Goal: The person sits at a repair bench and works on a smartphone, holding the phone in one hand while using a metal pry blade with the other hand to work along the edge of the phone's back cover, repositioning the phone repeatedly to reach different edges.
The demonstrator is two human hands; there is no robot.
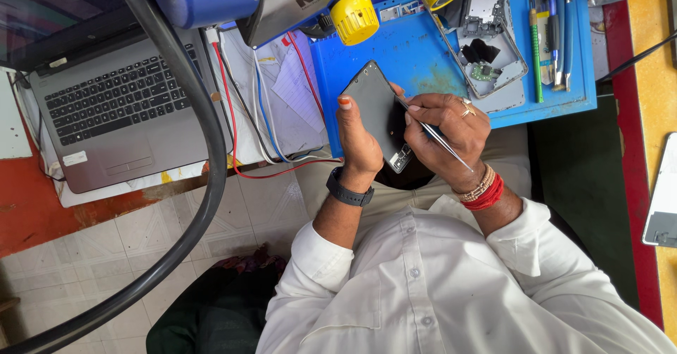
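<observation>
My left hand (356,139), with a dark watch on its wrist, holds a dark phone (375,104) tilted above the near edge of a blue work mat (416,61). My right hand (451,128), wearing a ring and red wrist threads, grips thin metal tweezers (438,139). The tweezers' tip rests at the phone's right edge, near my left thumb. The phone's lower corner shows a small grey part between both hands.
A grey laptop (116,104) lies at the left, next to papers and red, blue and white wires (233,114). On the mat sit an opened phone frame (490,44) and a row of hand tools (553,37). Yellow knobs (355,15) and a thick black hose (204,156) hang overhead. Another device (663,192) lies at the right edge.
</observation>
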